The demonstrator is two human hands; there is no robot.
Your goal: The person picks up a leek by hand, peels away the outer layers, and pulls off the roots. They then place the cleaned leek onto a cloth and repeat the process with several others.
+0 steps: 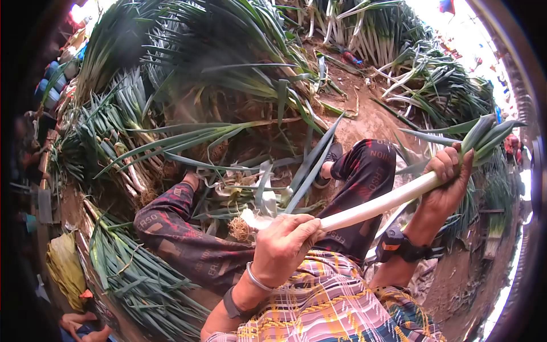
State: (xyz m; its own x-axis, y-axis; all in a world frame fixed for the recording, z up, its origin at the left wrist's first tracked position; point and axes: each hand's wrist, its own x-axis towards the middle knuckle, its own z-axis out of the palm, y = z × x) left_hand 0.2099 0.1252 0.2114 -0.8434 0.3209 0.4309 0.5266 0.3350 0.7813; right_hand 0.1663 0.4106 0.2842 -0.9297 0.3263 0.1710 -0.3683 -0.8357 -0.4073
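Left hand (pixel 280 242) and right hand (pixel 447 178) both grip one leek (pixel 376 207) above trousers (pixel 182 246) printed "ERSO".

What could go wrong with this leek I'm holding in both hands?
The leek spans unsupported between the left hand near its root end and the right hand by the green leaves. Bending or twisting it there could snap the white stalk. Loose leaves lie heaped between the legs and might tangle the feet on standing up.
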